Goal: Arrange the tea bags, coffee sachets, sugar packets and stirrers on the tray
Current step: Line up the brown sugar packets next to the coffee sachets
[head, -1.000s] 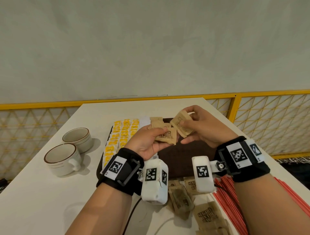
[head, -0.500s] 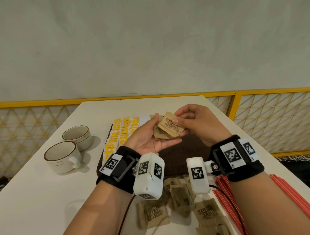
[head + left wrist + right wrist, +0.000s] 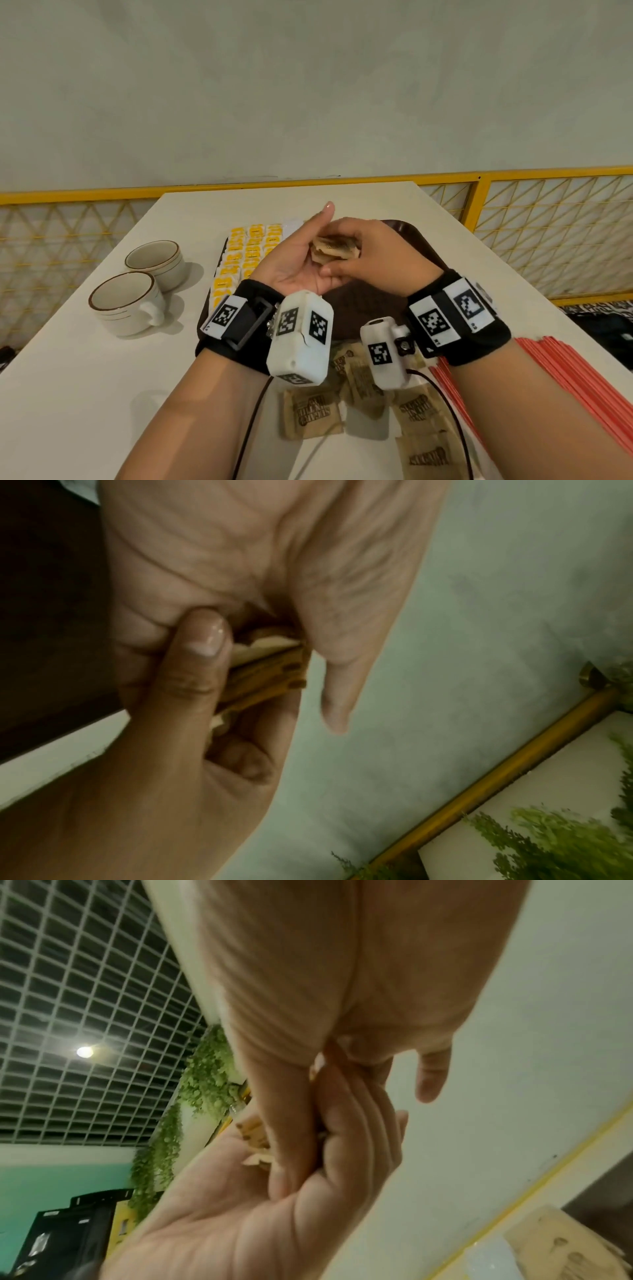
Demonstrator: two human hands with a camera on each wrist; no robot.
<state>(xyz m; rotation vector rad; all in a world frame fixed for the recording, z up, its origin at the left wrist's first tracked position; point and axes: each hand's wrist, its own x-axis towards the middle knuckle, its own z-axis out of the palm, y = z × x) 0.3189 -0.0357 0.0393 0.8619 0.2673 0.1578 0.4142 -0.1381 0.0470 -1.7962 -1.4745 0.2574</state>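
Observation:
A small stack of brown sugar packets lies on my upturned left hand, whose thumb points straight up. My right hand covers the stack from the right and pinches it between thumb and fingers. In the left wrist view the right thumb presses on the packets; the right wrist view shows only their edges. Both hands hover over the dark brown tray. Rows of yellow sachets fill the tray's left side. Loose brown packets lie on the table under my wrists. Red stirrers lie at the right.
Two white cups with brown rims stand left of the tray. The white table ends at a yellow lattice railing behind and to the right. Cables from the wrist cameras trail over the loose packets.
My right hand has brought its packet onto the ones in my left hand and closed over the stack. The left thumb has lifted off the packets and points up.

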